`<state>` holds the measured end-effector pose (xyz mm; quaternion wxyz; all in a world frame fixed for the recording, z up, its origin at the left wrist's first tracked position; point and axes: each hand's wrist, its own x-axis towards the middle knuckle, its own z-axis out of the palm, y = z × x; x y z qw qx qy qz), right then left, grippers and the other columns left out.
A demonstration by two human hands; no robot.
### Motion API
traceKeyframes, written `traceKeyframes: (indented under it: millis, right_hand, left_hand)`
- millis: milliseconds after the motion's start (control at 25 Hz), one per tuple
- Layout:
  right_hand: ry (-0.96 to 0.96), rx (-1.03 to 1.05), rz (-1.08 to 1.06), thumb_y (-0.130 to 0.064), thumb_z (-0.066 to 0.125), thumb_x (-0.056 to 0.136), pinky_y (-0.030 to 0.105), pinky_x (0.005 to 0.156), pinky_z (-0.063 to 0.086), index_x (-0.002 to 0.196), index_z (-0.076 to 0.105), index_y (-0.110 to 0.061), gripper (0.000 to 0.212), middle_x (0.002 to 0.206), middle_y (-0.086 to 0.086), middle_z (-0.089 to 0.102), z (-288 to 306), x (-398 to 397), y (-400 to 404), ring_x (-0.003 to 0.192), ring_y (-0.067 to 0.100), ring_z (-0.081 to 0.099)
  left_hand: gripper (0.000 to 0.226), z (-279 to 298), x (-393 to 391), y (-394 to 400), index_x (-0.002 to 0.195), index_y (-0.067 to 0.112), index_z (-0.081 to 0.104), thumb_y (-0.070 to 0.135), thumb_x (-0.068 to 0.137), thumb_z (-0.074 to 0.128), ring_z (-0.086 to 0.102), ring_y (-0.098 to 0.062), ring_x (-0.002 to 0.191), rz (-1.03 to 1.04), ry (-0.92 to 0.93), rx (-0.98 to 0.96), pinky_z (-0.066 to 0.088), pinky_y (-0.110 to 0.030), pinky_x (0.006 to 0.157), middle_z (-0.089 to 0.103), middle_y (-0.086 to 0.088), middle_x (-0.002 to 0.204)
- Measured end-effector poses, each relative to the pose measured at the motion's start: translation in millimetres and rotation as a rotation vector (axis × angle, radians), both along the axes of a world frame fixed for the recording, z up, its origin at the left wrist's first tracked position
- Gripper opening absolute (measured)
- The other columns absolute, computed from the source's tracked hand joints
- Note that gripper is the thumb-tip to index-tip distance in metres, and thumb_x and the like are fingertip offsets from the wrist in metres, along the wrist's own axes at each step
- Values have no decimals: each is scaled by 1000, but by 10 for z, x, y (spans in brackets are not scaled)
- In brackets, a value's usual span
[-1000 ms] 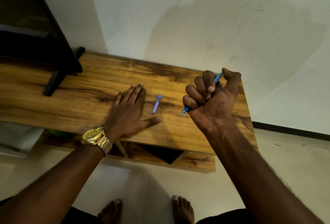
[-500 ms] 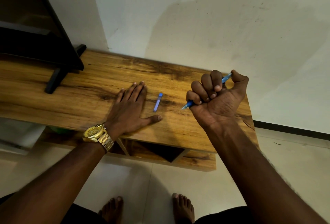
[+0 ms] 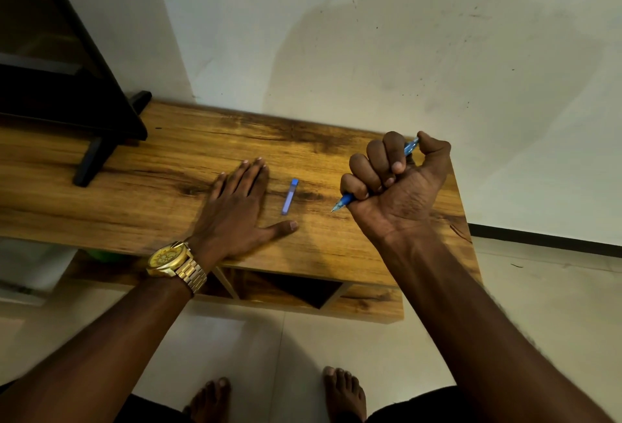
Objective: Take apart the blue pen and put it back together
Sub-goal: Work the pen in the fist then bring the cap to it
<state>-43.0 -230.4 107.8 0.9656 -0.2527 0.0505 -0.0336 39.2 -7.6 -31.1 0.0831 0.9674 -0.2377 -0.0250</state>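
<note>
You are gripping the pen body in your right fist while its cap is lying loose on the tabletop.

Head view (the only one): your right hand [image 3: 395, 183] is clenching the blue pen [image 3: 343, 202] in a full fist, its tip poking out low toward the left and its back end showing beside your thumb, lifted clear of the tabletop [image 3: 168, 160]. Over the past second that fist has been rising and drifting slightly right, away from the blue cap [image 3: 289, 196]. The cap is lying just above the thumb of your left hand [image 3: 235, 213], which is resting flat, fingers spread, grasping nothing; neither has moved. That suggests you are only partway through the dismantling: the barrel looks still to be opened, and your free hand will probably be needed for the twist.
</note>
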Motion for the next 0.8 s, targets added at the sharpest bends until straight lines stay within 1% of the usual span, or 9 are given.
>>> traceKeyframes:
  millis: [160,400,560,720,800]
  right_hand:
    - [-10,38,-28,-54,32,103,24,48,12,51,43,-20,63,52,-6,17,0,1,-11,47,11,12]
    - [-9,44,-33,-53,31,103,24,49,11,50,42,-20,64,51,-6,16,-14,11,-7,47,11,11]
    - [-33,37,-34,-51,30,102,23,47,13,50,42,-20,62,51,-7,16,-15,15,-16,47,10,12]
    - [-31,77,-53,-54,33,103,22,44,15,50,43,-20,64,50,-7,18,-23,11,-14,45,10,13]
    - [-33,74,-68,-52,31,103,22,44,15,50,43,-19,64,50,-7,17,-23,9,-27,45,10,13]
  left_hand:
    - [137,-6,-6,0,177,20,0,110,76,20,-7,-17,172,7,-10,2,3,-51,138,-11,5,185]
    - [136,-1,-16,4,177,19,3,110,76,20,-5,-18,172,3,-19,0,6,-52,139,-8,5,186]
    - [136,16,-18,-2,177,20,2,109,76,20,-5,-17,172,6,-6,-6,6,-52,139,-9,5,186]
    - [137,40,-29,-7,177,20,4,109,75,22,-4,-18,172,9,-4,-7,7,-52,139,-8,5,186]
    - [136,42,-33,-9,177,19,4,108,76,22,-5,-17,172,10,-5,-9,7,-52,139,-8,5,186]
